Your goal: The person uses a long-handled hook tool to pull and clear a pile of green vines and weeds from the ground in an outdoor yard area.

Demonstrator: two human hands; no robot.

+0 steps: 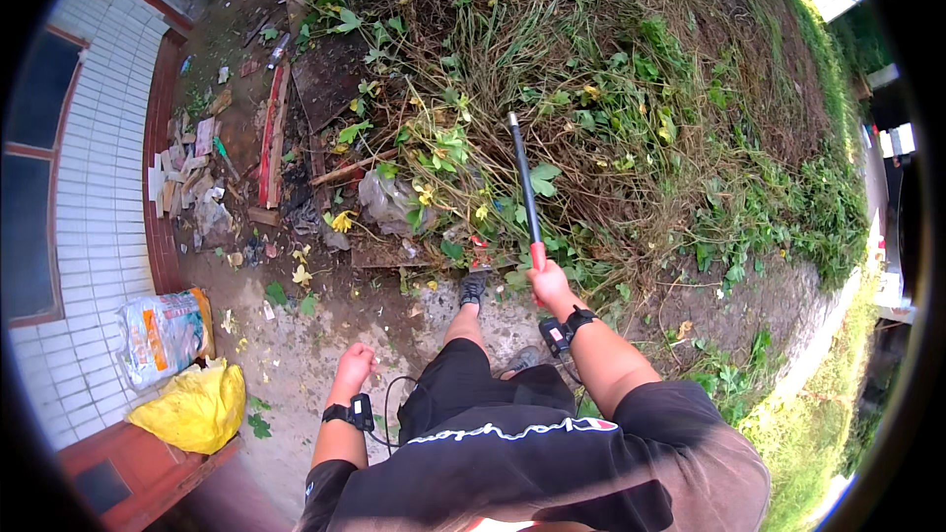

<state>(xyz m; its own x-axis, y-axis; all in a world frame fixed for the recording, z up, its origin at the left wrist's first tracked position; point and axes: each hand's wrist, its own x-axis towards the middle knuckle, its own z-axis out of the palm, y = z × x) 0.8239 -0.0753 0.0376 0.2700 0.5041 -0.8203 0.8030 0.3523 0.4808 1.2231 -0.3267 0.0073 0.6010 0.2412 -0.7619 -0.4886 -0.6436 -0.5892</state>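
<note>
One metal-tipped black pole point(525, 180) is pointing toward twelve o'clock over tangled weeds point(631, 133), with the right hand point(553, 286) gripping its red handle point(538, 255). At seven o'clock the left hand point(356, 366) is curling into a loose fist; at eight, a yellow sack point(197, 409) is lying beside a printed plastic bag point(158, 340).

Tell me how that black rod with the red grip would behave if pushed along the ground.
The black rod is probably stiff: it juts out straight, held only by its red grip in the right hand. Being slim and seemingly round, it might roll.
</note>
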